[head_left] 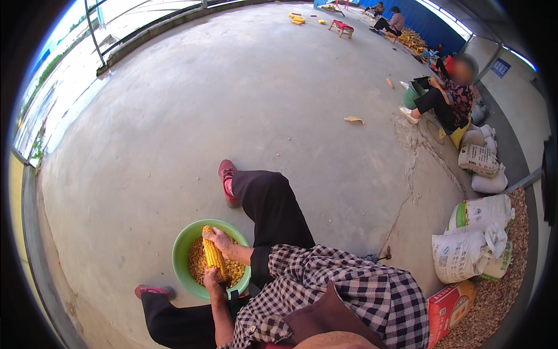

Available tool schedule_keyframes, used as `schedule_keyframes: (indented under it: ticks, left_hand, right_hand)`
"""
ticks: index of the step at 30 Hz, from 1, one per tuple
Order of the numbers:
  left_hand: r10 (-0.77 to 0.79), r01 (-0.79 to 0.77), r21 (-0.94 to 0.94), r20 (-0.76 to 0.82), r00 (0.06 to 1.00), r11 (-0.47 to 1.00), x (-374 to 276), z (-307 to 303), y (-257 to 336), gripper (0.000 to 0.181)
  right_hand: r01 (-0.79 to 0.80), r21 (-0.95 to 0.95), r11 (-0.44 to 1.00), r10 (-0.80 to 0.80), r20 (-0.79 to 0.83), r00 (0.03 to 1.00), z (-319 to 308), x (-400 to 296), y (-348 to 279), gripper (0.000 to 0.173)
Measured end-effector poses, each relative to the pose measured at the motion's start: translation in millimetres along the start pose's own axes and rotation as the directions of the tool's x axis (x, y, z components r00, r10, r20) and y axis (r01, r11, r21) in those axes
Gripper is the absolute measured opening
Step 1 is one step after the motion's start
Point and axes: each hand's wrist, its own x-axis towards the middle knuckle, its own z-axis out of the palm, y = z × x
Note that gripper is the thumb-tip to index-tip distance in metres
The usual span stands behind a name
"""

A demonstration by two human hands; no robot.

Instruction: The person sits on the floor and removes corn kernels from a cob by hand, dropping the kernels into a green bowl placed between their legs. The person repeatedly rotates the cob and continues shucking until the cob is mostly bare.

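Note:
Both hands hold one ear of yellow corn (212,254) above a light green plastic basin (180,261). My right hand (221,242) grips the ear near its far end, the thumb lying across the kernels. Around the lower end is my left hand (214,280), its fingers partly hidden by the ear and the hand itself. Loose corn kernels (236,271) cover the bottom of the basin. The basin stands on the concrete floor between my legs, close to my black trousers (272,205) and red shoes (228,183).
Stuffed woven sacks (457,255) and a red bag (449,309) sit at right beside a brown granular heap (501,305). Farther off, a seated person (460,100) has a green bucket (413,94). A low stool (341,28) and several corn ears (297,20) lie beyond.

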Motion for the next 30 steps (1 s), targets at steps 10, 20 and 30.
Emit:
schedule_keyframes:
  ticks: [10, 20, 30]
  left_hand:
    - [-0.033, 0.031, -0.040, -0.055, 0.998, 0.999, 0, 11, 6, 0.036]
    - [-0.122, 0.120, -0.222, 0.003, 0.992, 0.968, -6, 3, 9, 0.036]
    - [-0.103, 0.134, -0.223, 0.146, 0.984, 0.966, 1, -7, 3, 0.037]
  right_hand:
    - [0.001, -0.015, 1.000, -0.001, 0.001, 1.000, 12, -6, -5, 0.038]
    - [-0.020, 0.016, 1.000, 0.019, 0.070, 0.997, 14, -8, -10, 0.033]
    - [-0.051, 0.048, 0.998, 0.046, 0.107, 0.993, 16, -16, -17, 0.029]
